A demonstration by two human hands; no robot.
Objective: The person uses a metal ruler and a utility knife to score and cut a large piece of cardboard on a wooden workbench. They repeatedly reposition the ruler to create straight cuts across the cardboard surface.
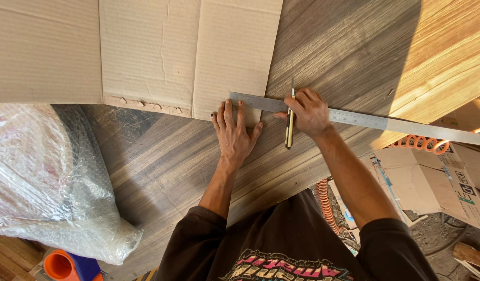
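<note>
My left hand (pixel 235 130) lies flat and spread open, holding nothing, pressing down on the corner of a brown cardboard sheet (pixel 188 57) and on the near end of a long metal ruler (pixel 365 120). The ruler lies across the grey wood surface (pixel 162 161) and runs off to the right, past the surface's edge. My right hand (pixel 307 112) is closed around a yellow and black cutter knife (pixel 290 122), held upright beside the ruler; my fingers hide where its tip meets the ruler. The cardboard is cut off at the top of the view, so I cannot see all of it. A bundle of bubble wrap (pixel 47 182) sits at the left, and what is inside is hard to make out. An orange coiled hose (pixel 422 142) peeks out under the ruler.
</note>
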